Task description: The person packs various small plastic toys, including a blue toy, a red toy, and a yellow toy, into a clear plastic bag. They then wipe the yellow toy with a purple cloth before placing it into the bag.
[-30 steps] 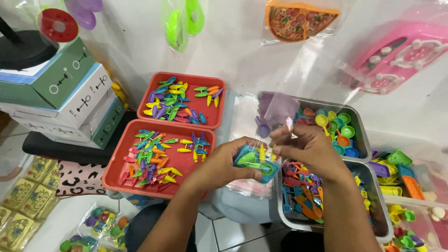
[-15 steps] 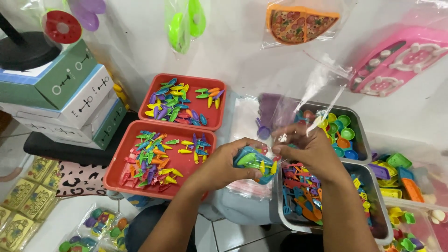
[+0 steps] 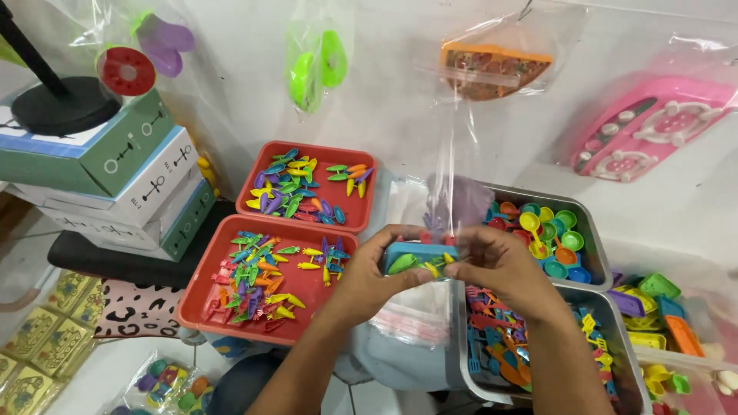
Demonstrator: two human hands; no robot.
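Note:
My left hand (image 3: 367, 278) and my right hand (image 3: 503, 270) together hold a small blue toy tray (image 3: 420, 258) filled with little green and yellow plastic pieces. A clear plastic bag (image 3: 452, 184) stands up from the tray, with the tray at its lower end and its top reaching up toward the wall. My left fingers grip the tray's left end and my right fingers pinch its right end together with the bag. A stack of flat clear bags (image 3: 415, 323) lies on my lap under the hands.
Two red trays (image 3: 361, 201) (image 3: 201, 298) of small coloured toy pieces sit to the left. Metal trays (image 3: 578, 221) (image 3: 621, 355) with coloured toy cups and utensils lie on the right. Stacked boxes (image 3: 138, 184) stand far left; bagged toys hang on the wall.
The clear bag has been lifted upright over the blue tray, and both hands have risen slightly and closed in on the tray's ends.

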